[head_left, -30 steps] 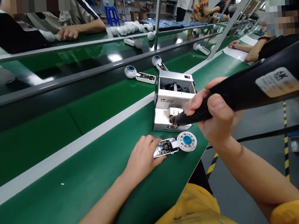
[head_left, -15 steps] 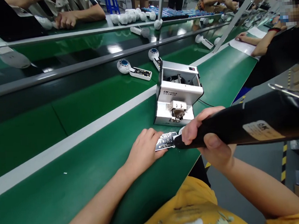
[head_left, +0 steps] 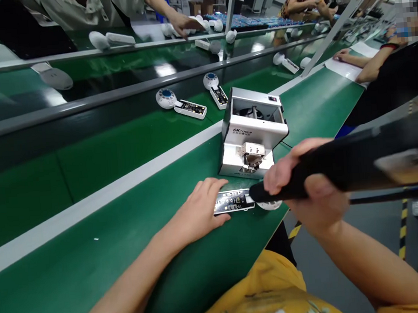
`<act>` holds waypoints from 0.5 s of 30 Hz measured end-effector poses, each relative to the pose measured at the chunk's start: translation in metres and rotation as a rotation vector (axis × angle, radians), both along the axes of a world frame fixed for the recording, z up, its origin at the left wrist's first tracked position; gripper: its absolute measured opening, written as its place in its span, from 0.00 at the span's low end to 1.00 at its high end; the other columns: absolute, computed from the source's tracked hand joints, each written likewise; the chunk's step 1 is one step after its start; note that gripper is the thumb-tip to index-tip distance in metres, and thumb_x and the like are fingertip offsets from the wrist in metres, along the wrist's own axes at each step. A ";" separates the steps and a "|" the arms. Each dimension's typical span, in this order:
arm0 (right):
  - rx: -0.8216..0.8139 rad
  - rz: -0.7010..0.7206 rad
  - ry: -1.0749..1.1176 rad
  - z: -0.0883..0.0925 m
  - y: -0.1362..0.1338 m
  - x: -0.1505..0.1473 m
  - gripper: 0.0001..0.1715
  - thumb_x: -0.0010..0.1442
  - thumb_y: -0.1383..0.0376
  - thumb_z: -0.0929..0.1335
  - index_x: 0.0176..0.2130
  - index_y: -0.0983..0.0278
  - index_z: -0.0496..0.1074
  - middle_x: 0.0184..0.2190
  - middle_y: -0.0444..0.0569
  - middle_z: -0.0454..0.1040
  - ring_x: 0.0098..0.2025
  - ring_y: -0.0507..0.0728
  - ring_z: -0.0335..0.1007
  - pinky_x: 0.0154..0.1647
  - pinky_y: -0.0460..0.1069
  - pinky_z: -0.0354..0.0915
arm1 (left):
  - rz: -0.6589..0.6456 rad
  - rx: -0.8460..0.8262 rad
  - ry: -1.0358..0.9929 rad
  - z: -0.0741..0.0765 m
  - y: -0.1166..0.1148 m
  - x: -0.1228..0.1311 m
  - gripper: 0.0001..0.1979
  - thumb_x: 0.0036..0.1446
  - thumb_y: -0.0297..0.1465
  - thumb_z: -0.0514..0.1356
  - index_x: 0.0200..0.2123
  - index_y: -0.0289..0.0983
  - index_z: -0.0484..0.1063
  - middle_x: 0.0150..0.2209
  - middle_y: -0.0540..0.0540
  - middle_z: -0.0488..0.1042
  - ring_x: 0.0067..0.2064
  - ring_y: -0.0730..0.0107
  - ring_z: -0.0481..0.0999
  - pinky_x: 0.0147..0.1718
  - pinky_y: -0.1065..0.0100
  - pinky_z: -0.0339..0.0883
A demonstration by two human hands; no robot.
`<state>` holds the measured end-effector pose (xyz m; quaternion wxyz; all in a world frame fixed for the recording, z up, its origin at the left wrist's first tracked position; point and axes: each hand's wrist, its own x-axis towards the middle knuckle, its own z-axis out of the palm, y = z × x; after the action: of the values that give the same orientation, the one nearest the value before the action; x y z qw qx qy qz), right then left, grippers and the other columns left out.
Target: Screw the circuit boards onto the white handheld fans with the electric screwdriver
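My left hand rests on the green bench with thumb and fingers around the left end of an opened white handheld device. The device's exposed circuit board faces up, and its round white head lies to the right, partly hidden. My right hand is wrapped round a thick black electric screwdriver, held slanting down to the left. Its narrow front end is over the joint between board and head; the bit is out of sight. Just behind stands a silver screw feeder marked 6K TOOLS.
Two opened devices with bare boards, one left and one nearer the feeder, lie on the green conveyor. A co-worker's hand reaches over white units across the line. A metal post rises at right, near another person's forearms.
My right hand and screwdriver have moved slightly right, so more of the board and round head shows. My left hand's fingers have loosened a little. Across the line, the co-worker's arm has stretched out rightward.
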<state>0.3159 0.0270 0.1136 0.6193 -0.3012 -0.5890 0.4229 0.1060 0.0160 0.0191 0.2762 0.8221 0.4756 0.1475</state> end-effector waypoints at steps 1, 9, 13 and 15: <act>0.025 -0.027 0.079 0.008 0.006 -0.002 0.16 0.55 0.56 0.75 0.42 0.58 0.72 0.22 0.40 0.73 0.20 0.54 0.68 0.21 0.52 0.68 | -0.008 -0.034 -0.006 0.001 0.001 -0.005 0.33 0.53 0.35 0.72 0.60 0.39 0.64 0.55 0.42 0.70 0.53 0.52 0.69 0.53 0.54 0.67; 0.198 -0.211 0.118 0.019 0.045 -0.014 0.13 0.54 0.57 0.75 0.37 0.58 0.70 0.20 0.38 0.70 0.18 0.55 0.66 0.21 0.53 0.66 | 0.025 0.033 -0.063 -0.014 0.004 0.003 0.20 0.57 0.32 0.68 0.52 0.38 0.70 0.49 0.42 0.74 0.50 0.53 0.71 0.50 0.54 0.68; 0.093 -0.140 0.100 0.017 0.033 -0.011 0.16 0.54 0.57 0.75 0.38 0.59 0.70 0.21 0.39 0.71 0.19 0.55 0.67 0.23 0.54 0.67 | 0.034 0.037 -0.095 -0.017 0.003 0.009 0.21 0.56 0.32 0.69 0.52 0.39 0.71 0.48 0.43 0.74 0.49 0.55 0.72 0.49 0.54 0.69; 0.024 -0.061 0.075 0.016 0.023 -0.010 0.17 0.55 0.56 0.75 0.41 0.58 0.70 0.23 0.40 0.72 0.20 0.55 0.68 0.24 0.55 0.67 | 0.033 0.033 -0.097 -0.015 0.004 0.009 0.21 0.55 0.33 0.70 0.51 0.39 0.71 0.48 0.44 0.75 0.48 0.55 0.72 0.49 0.54 0.69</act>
<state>0.3057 0.0497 0.1292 0.6570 -0.2957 -0.5609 0.4078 0.1149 0.0198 0.0036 0.2830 0.8102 0.4729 0.1995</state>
